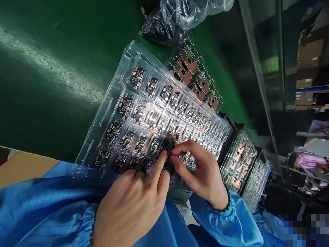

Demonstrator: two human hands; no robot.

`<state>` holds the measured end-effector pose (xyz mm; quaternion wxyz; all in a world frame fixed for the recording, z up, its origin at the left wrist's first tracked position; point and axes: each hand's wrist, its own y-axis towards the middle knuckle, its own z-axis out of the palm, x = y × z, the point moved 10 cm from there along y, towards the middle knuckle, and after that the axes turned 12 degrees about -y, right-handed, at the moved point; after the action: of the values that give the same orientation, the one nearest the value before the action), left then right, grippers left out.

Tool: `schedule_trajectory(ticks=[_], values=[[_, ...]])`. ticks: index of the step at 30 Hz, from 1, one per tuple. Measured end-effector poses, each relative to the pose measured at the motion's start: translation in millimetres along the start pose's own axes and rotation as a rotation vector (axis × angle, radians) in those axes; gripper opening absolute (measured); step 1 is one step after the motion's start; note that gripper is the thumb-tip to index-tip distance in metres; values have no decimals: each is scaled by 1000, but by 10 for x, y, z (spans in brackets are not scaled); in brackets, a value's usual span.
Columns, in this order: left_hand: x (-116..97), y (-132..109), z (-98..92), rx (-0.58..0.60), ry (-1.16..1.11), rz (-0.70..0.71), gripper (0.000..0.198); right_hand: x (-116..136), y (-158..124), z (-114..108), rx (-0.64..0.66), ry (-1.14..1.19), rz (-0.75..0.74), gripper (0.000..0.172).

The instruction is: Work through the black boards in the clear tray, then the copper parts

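Soft pinch by the right hand, thumb and finger together on a small black circuit board in the clear plastic tray, left hand loose beside it.

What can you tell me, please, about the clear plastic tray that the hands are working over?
The clear plastic tray is thin, moulded and transparent, divided into rows of small compartments, most visibly each holding one dark circuit board. It lies on a green work surface, angled across the view. Near its lower edge, the left hand rests a forefinger on the boards, while the right hand pinches one between thumb and forefinger.
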<state>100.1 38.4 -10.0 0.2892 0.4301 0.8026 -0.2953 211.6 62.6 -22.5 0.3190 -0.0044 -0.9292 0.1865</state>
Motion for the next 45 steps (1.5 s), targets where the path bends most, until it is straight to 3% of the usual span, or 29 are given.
schedule_trajectory(ticks=[4,10,25,45], values=[[1,-12,-20,-51,3,-24,16,-69,-41,-34,-8,147,71,6],[-38,-69,-29,-101,2,-16,20,-79,-70,-11,-14,156,86,2],[22,-28,-77,-79,-58,-14,23,13,38,191,93,-220,145,7],[64,-14,-78,-100,-94,-45,31,80,82,176,56,-296,114,5]])
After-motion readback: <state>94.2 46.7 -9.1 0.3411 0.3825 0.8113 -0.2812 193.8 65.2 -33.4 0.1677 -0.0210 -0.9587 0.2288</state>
